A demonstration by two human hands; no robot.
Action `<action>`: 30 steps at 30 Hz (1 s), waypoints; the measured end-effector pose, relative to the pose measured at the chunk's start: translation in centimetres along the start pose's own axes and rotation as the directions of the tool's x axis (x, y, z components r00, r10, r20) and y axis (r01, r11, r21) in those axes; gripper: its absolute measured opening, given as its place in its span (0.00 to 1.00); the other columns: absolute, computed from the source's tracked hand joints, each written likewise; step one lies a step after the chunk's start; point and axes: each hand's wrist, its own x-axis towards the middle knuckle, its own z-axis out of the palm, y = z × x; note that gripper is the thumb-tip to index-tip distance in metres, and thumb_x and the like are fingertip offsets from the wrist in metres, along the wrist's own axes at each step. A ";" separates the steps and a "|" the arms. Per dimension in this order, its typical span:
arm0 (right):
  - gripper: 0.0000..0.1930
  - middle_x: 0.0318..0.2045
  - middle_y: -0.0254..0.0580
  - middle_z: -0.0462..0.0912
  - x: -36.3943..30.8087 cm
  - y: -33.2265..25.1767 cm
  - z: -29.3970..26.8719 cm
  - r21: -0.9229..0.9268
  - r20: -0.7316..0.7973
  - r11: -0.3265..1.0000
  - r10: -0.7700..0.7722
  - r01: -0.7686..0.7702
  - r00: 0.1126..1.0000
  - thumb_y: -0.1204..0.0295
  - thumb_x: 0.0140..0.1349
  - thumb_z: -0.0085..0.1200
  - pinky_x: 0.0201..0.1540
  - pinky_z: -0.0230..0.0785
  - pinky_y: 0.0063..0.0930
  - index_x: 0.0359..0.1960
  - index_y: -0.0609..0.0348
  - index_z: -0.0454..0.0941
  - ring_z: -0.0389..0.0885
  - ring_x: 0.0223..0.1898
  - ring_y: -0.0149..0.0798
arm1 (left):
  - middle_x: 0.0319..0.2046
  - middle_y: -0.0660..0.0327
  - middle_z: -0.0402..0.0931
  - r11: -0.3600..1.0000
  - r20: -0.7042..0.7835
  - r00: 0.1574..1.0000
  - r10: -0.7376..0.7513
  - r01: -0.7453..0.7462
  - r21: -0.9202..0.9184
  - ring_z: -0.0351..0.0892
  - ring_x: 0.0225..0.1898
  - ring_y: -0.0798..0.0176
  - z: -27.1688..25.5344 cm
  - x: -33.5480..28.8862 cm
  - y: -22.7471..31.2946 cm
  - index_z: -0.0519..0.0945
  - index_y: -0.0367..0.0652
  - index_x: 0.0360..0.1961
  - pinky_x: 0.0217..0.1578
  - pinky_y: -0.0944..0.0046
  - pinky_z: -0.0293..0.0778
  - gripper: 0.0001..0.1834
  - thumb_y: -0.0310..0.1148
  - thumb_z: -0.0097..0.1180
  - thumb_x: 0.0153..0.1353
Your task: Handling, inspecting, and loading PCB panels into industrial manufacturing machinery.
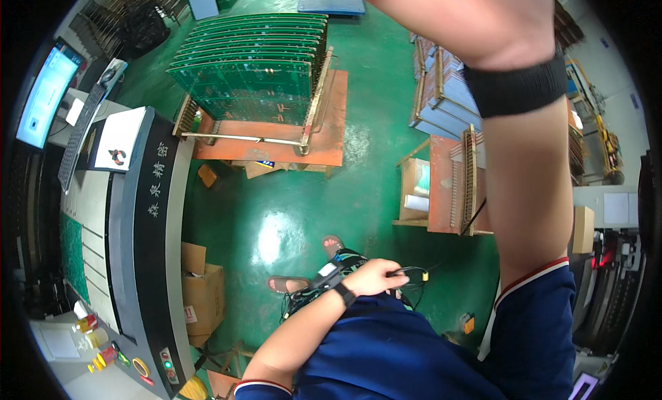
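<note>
My left hand [376, 276] is in front of my waist, its fingers closed on a thin black cable [414, 268] with a small yellow piece. A black band [343, 292] with a small device sits on that wrist. My right arm is raised close to the camera, with a wide black band [518, 87] around it. Beyond the band, part of my right hand [469, 17] fills the top edge; its fingers lie outside the picture. Ahead, several green circuit panels [248, 90] stand upright in a rack on an orange cart [336, 117].
At left stands a long machine [153, 262] with a monitor [47, 96], keyboard [81, 134] and small pliers [117, 156] on it. A cardboard box [205, 300] leans beside its base. Another orange cart [441, 183] with racks stands at right. Green floor [289, 207] lies between.
</note>
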 end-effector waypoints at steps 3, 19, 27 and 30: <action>0.18 0.31 0.44 0.76 -5.4 1.8 -0.5 -0.372 -0.261 0.927 -0.047 -0.055 0.964 0.62 0.65 0.35 0.38 0.68 0.31 0.45 0.64 0.71 0.75 0.31 0.37 | 0.24 0.68 0.75 0.968 -0.102 0.994 -0.044 0.018 -0.248 0.71 0.26 0.76 -1.6 -3.0 -0.7 0.77 0.37 0.26 0.30 0.73 0.71 0.15 0.39 0.52 0.62; 0.12 0.27 0.28 0.77 -29.6 24.2 4.8 0.205 -0.514 0.587 0.746 -0.784 0.424 0.64 0.65 0.45 0.34 0.67 0.20 0.36 0.60 0.75 0.73 0.29 0.23 | 0.27 0.69 0.73 0.984 -0.310 0.949 -0.063 0.007 -0.177 0.68 0.31 0.76 -3.9 -6.9 1.2 0.77 0.38 0.30 0.35 0.74 0.66 0.14 0.39 0.48 0.64; 0.08 0.28 0.34 0.78 -29.2 18.1 1.4 0.165 -0.507 0.650 0.701 -0.742 0.502 0.76 0.60 0.48 0.34 0.69 0.19 0.38 0.65 0.75 0.75 0.30 0.25 | 0.30 0.65 0.73 0.944 -0.737 0.651 0.182 -0.325 -0.053 0.69 0.33 0.72 -9.0 -13.6 7.6 0.72 0.42 0.29 0.38 0.68 0.67 0.11 0.38 0.48 0.63; 0.07 0.26 0.32 0.77 -26.6 18.4 0.5 -0.027 -0.560 0.535 0.692 -0.844 0.456 0.74 0.58 0.51 0.32 0.69 0.19 0.37 0.64 0.75 0.75 0.31 0.24 | 0.28 0.61 0.73 0.823 -0.865 0.487 0.124 -0.538 -0.185 0.72 0.33 0.66 -9.5 -17.2 10.0 0.72 0.41 0.31 0.38 0.65 0.69 0.10 0.37 0.49 0.61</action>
